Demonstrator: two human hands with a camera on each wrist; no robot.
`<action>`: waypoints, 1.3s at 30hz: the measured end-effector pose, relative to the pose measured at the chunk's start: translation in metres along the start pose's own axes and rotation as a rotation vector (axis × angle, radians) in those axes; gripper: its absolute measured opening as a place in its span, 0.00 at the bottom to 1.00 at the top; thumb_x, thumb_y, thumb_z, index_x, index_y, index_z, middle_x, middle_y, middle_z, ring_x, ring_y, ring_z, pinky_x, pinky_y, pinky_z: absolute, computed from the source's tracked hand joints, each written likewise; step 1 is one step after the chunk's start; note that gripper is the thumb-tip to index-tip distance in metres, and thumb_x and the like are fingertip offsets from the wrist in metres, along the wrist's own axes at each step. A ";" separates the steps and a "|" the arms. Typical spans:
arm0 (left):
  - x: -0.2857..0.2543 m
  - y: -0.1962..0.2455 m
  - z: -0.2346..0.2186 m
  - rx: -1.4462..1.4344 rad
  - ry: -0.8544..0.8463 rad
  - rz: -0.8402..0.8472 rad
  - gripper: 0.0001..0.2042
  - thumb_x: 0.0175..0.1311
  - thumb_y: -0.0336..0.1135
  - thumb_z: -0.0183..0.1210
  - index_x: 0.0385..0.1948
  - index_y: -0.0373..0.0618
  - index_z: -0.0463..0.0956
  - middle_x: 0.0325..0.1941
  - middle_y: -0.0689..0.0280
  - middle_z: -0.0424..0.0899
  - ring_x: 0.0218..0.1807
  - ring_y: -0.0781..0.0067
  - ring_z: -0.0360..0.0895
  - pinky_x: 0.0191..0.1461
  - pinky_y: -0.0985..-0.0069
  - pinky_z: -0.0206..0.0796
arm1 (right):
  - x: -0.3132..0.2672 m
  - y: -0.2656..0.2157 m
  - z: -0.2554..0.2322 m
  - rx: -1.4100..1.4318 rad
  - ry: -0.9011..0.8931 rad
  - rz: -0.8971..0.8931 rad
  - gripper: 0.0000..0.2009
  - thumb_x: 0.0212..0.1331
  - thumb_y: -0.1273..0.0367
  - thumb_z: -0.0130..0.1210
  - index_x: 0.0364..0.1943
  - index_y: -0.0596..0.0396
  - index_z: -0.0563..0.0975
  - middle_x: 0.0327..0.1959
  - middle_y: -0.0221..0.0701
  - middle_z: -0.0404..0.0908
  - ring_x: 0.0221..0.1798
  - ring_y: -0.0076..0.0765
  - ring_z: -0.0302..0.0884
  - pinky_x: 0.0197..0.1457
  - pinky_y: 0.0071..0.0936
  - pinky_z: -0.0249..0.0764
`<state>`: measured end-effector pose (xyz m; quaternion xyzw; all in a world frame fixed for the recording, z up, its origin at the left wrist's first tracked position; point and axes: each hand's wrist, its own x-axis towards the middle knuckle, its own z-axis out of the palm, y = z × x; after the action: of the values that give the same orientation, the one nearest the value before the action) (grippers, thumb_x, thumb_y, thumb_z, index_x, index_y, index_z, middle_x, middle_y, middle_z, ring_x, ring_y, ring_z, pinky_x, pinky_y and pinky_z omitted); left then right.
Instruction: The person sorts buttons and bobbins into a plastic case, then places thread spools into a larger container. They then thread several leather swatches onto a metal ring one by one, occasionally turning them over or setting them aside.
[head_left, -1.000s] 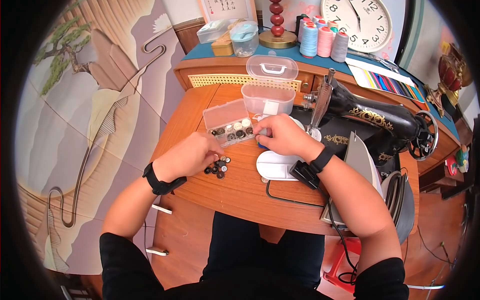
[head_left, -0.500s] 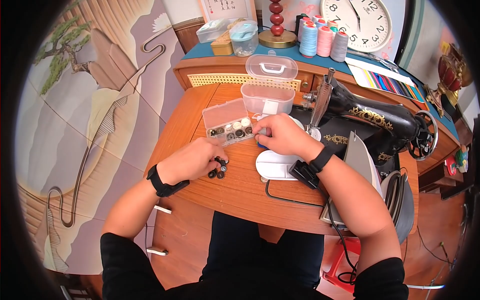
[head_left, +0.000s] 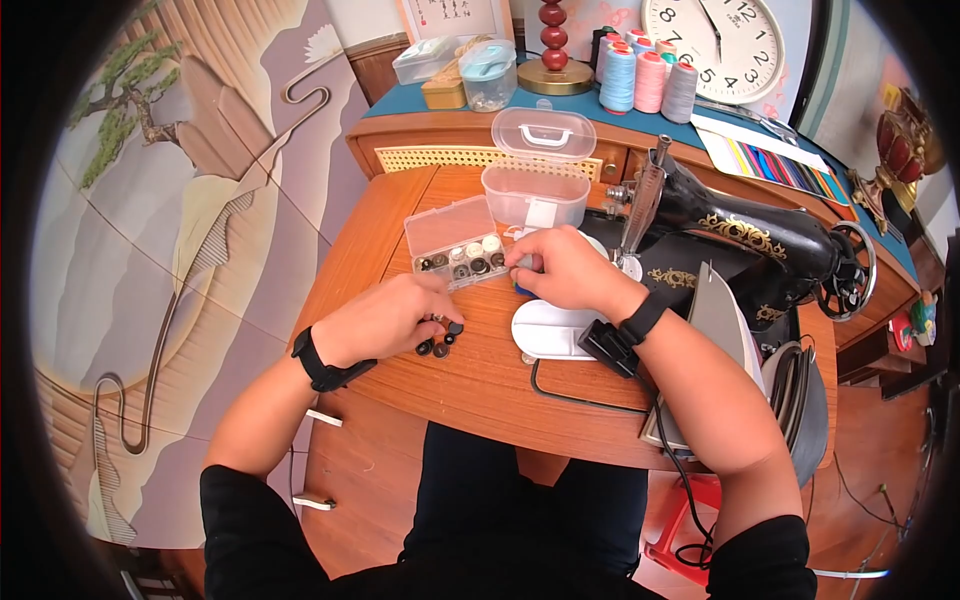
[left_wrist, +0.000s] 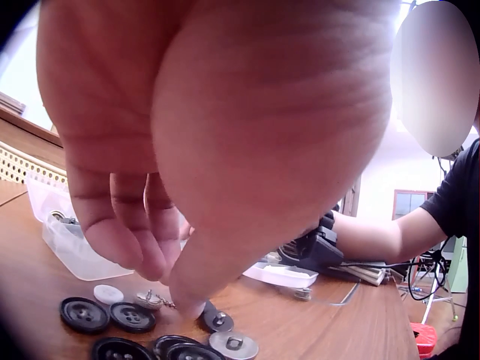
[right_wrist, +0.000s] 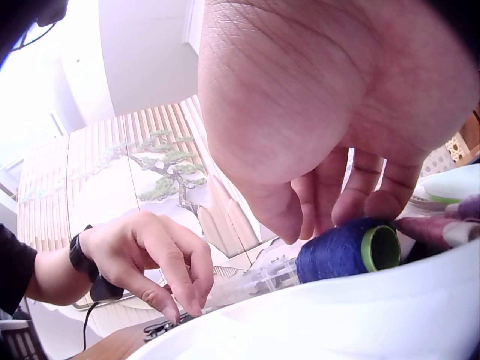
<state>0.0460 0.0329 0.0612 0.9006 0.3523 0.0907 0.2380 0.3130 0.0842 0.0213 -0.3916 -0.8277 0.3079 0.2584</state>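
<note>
My left hand reaches down over a small pile of loose buttons, its thumb and fingertips among them. In the left wrist view, the thumb tip meets a tilted dark button. Black four-hole buttons, a silvery shank button and a white button lie around it. A clear compartment box with sorted buttons stands lid-up behind the pile. My right hand bends its fingers at the box's right end. A blue thread spool partly hides those fingertips, so I cannot tell their grip.
Right of the buttons is a white oval tray; behind it stands an open clear case. A black sewing machine and an iron take up the table's right side. Thread cones stand on the back shelf.
My left hand has moved slightly right and forward, covering more of the pile, and a dark button has shifted at its fingertips. The right hand has stayed at the box's end.
</note>
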 end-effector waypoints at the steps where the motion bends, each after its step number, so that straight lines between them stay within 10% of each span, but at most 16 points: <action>1: 0.000 -0.001 0.002 0.013 -0.009 0.017 0.12 0.53 0.18 0.65 0.40 0.36 0.84 0.39 0.55 0.84 0.41 0.50 0.82 0.47 0.63 0.74 | 0.000 0.002 0.001 -0.012 0.009 -0.012 0.09 0.53 0.72 0.61 0.38 0.60 0.85 0.35 0.47 0.86 0.39 0.54 0.85 0.47 0.39 0.80; 15: 0.007 -0.010 0.004 0.058 0.086 0.069 0.05 0.60 0.25 0.65 0.37 0.35 0.82 0.35 0.55 0.82 0.38 0.52 0.81 0.44 0.64 0.74 | 0.000 0.003 0.001 -0.017 0.020 -0.032 0.09 0.53 0.72 0.61 0.38 0.60 0.85 0.34 0.47 0.86 0.39 0.54 0.85 0.47 0.40 0.80; 21: 0.014 -0.015 -0.012 0.129 0.255 -0.158 0.04 0.60 0.24 0.64 0.34 0.34 0.81 0.33 0.52 0.82 0.35 0.51 0.81 0.39 0.64 0.73 | 0.001 0.006 0.005 -0.010 0.019 -0.034 0.09 0.53 0.72 0.61 0.37 0.60 0.85 0.34 0.47 0.86 0.38 0.54 0.85 0.46 0.40 0.80; 23: 0.016 -0.023 -0.009 0.184 0.258 -0.180 0.04 0.59 0.24 0.62 0.34 0.33 0.81 0.32 0.51 0.82 0.35 0.50 0.81 0.40 0.64 0.73 | 0.001 0.014 0.009 0.011 0.083 -0.129 0.08 0.55 0.73 0.63 0.38 0.57 0.85 0.26 0.41 0.84 0.27 0.36 0.80 0.34 0.32 0.75; 39: 0.018 -0.034 0.000 0.269 0.170 -0.263 0.04 0.57 0.25 0.61 0.30 0.35 0.83 0.30 0.49 0.83 0.35 0.47 0.82 0.40 0.62 0.74 | 0.001 0.010 0.007 0.004 0.052 -0.080 0.08 0.55 0.73 0.63 0.38 0.57 0.86 0.29 0.42 0.85 0.29 0.41 0.83 0.37 0.33 0.77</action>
<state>0.0389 0.0670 0.0441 0.8596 0.4946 0.0867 0.0950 0.3130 0.0886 0.0097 -0.3656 -0.8351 0.2886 0.2926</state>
